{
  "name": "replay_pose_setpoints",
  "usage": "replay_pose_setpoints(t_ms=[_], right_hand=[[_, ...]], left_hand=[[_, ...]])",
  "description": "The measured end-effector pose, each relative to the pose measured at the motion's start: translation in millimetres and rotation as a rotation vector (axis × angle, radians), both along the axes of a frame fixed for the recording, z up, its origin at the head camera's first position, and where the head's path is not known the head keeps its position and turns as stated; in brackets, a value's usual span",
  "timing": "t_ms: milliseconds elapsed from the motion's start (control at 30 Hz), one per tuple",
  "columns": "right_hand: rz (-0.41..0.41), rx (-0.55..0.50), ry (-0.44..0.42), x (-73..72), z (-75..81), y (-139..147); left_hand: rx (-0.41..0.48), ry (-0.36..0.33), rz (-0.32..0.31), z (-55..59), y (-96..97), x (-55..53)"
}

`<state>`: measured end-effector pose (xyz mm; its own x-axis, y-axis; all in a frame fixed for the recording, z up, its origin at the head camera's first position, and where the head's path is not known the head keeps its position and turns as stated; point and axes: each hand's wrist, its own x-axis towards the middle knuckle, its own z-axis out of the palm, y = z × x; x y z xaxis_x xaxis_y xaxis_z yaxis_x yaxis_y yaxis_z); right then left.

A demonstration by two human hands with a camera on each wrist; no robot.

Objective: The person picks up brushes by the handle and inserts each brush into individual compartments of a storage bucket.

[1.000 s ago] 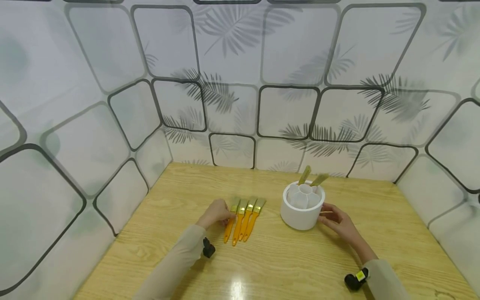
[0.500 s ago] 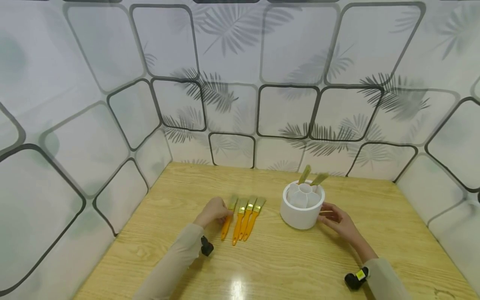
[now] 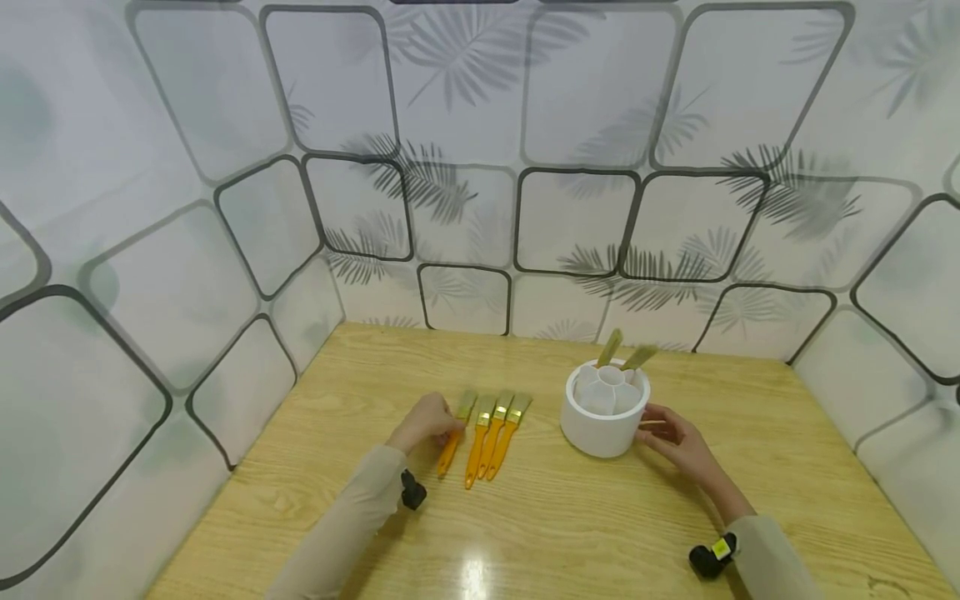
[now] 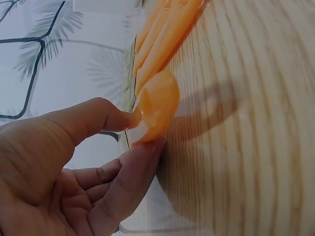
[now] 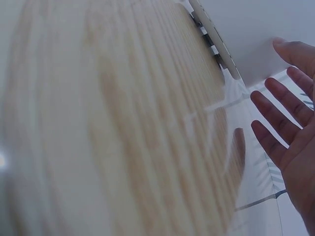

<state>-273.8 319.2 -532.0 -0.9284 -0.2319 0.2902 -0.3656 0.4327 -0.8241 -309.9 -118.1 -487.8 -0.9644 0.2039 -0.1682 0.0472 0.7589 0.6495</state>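
Note:
With thumb and fingertips my left hand (image 3: 426, 423) pinches a flat paintbrush (image 3: 448, 455) by its orange handle, bristles pointing away from me. The left wrist view shows the handle's end (image 4: 162, 101) tilted up off the wood. Just right of it lie three similar paintbrushes (image 3: 492, 440), side by side with gold ferrules. A white round holder (image 3: 602, 435) with petal-like compartments stands further right; two brushes (image 3: 610, 348) poke bristles-up from its back compartments. My right hand (image 3: 684, 448) is at the holder's right side, fingers extended; in the right wrist view its thumb is against or close to the wall (image 5: 261, 39).
A wood-grain table (image 3: 555, 533) lies under everything, with a light glare near its front. Patterned white wall covering (image 3: 465, 225) encloses the back and both sides. A small black camera sits on each wrist (image 3: 411, 490).
The pinched brush has shifted slightly left, away from the three others, its handle end swinging left and up. The right hand and the holder have stayed in place.

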Motion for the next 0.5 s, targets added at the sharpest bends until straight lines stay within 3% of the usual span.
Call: replay_pose_setpoints(t_ms=[500], right_hand=[[0.002,-0.018,0.027,1.3,1.6,-1.7]], left_hand=[[0.09,0.011,0.02,-1.7,-6.3,1.0]])
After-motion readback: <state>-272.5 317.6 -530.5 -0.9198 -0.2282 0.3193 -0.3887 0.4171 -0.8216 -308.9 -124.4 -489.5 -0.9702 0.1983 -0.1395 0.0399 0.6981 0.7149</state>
